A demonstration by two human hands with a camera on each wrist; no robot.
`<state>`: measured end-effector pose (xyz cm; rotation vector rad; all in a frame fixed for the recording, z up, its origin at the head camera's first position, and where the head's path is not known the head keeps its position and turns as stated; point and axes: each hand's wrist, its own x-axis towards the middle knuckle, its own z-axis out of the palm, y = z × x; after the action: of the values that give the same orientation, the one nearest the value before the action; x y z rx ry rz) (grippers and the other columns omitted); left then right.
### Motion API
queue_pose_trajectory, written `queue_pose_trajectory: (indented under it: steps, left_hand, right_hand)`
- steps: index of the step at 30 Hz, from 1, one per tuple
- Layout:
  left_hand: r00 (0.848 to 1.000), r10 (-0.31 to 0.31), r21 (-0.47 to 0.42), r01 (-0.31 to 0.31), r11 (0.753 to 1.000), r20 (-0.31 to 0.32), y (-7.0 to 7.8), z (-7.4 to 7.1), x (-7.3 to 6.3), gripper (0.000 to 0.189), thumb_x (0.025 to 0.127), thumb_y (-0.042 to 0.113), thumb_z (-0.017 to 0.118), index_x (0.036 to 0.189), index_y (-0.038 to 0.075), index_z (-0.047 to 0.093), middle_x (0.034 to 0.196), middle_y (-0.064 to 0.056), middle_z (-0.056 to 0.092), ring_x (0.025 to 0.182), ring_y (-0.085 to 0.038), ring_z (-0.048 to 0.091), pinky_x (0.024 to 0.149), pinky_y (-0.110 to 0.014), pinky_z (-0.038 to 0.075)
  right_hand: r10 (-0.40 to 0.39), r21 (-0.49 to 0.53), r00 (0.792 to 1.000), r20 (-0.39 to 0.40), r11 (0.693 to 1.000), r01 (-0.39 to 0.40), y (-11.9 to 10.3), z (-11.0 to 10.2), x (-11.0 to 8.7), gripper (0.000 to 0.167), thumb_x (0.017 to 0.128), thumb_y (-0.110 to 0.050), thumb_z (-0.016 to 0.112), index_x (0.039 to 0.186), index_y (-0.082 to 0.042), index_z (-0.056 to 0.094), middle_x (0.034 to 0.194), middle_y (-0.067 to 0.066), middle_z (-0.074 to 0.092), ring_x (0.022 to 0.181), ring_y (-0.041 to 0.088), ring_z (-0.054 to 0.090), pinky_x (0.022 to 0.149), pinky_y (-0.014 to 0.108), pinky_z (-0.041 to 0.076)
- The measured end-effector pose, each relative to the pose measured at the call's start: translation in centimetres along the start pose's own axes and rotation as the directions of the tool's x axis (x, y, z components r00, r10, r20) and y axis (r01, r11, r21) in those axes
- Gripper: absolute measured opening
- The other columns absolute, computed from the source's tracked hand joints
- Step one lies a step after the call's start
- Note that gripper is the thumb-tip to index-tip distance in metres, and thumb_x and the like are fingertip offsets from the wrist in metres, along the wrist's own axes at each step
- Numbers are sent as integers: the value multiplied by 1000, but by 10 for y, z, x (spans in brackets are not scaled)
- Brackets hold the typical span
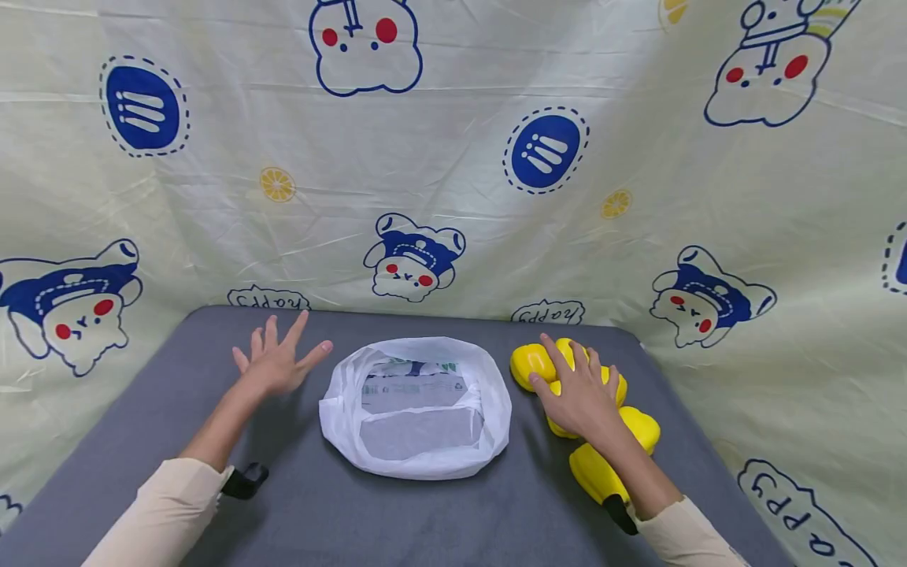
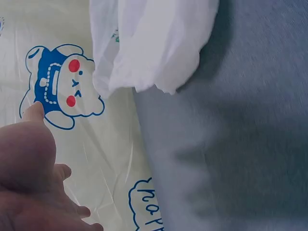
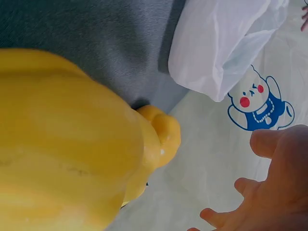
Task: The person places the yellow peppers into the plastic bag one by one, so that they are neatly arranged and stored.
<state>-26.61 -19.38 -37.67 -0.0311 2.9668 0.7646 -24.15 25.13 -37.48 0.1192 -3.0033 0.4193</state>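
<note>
Head view: A white plastic bag stands near the middle of the grey surface, its mouth spread upward. No pepper shows inside the mouth. The yellow bell peppers lie in a group to the right of the bag, apart from it; the exact count cannot be told, as the right hand hides part of the group. This hand is over the far peppers, fingers apart, gripping nothing. The left hand is to the left of the bag, fingers spread, holding nothing. Status, judged from this layout: the bag is set up; every pepper in sight lies outside it, and the handling of the peppers appears not yet begun.

Left wrist view: The left hand's thumb and fingers extend with a gap to the bag. Nothing lies in the grasp.

Right wrist view: A foreground pepper fills the near side. The right hand's digits are apart and hold no pepper; fingertip contact cannot be told.
</note>
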Motion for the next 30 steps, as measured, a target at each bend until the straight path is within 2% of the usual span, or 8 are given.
queue_pose_trajectory:
  steps: [6,11,13,18,23,26,28,30]
  left_hand:
    - [1000,13,-89,-10,996,26,6,3,-1,86,100,68,34,164,20,1,164,-36,-9,149,-58,-6,108,-80,-5]
    - [997,75,-150,-72,986,16,7,3,1,85,102,63,34,164,18,-2,162,-39,-1,148,-62,2,109,-81,4]
    - [995,98,-204,-90,975,32,7,3,2,86,103,61,37,164,17,-5,162,-39,-2,148,-62,1,110,-80,5]
    - [988,115,-387,-64,920,108,11,2,2,89,103,54,45,163,20,-11,168,-27,-11,153,-51,-10,117,-71,2]
    - [982,124,-512,-33,858,145,12,5,1,90,103,50,50,162,28,-14,168,-28,0,155,-48,4,118,-68,12]
    - [980,141,-576,-33,816,143,12,6,1,87,104,45,51,163,27,-10,168,-29,7,154,-48,12,119,-66,16]
    - [981,141,-592,-34,806,135,11,6,0,85,104,43,51,164,22,-4,168,-27,11,153,-48,16,119,-64,18]
    - [982,139,-597,-36,801,128,11,7,-1,82,104,42,51,165,16,3,166,-25,22,152,-47,21,120,-63,20]
  right_hand:
    - [9,32,1000,-15,999,-9,3,0,-1,71,102,-47,48,164,-29,18,163,28,18,148,53,13,110,78,1]
    - [17,42,1000,-15,999,-16,4,0,-1,75,100,-51,51,163,-30,17,162,28,21,145,52,19,108,78,5]
    - [17,51,1000,-10,999,-16,5,-1,-1,78,98,-51,55,163,-31,17,161,29,23,144,52,22,107,78,7]
    - [-10,75,1000,10,997,10,8,-4,0,84,95,-45,64,163,-30,17,159,31,27,144,51,26,106,78,13]
    - [-30,102,999,17,994,28,11,-6,0,87,92,-40,69,163,-29,20,158,29,32,145,50,28,105,77,18]
    - [-34,113,999,13,993,32,13,-6,0,87,91,-40,70,162,-26,21,157,28,35,144,48,31,104,77,21]
    - [-41,116,999,7,992,40,14,-6,-1,87,91,-40,70,162,-25,22,157,27,37,143,47,34,103,77,23]
    - [-49,111,999,2,993,49,16,-5,-2,87,91,-38,71,162,-23,24,156,27,39,142,47,36,102,76,25]
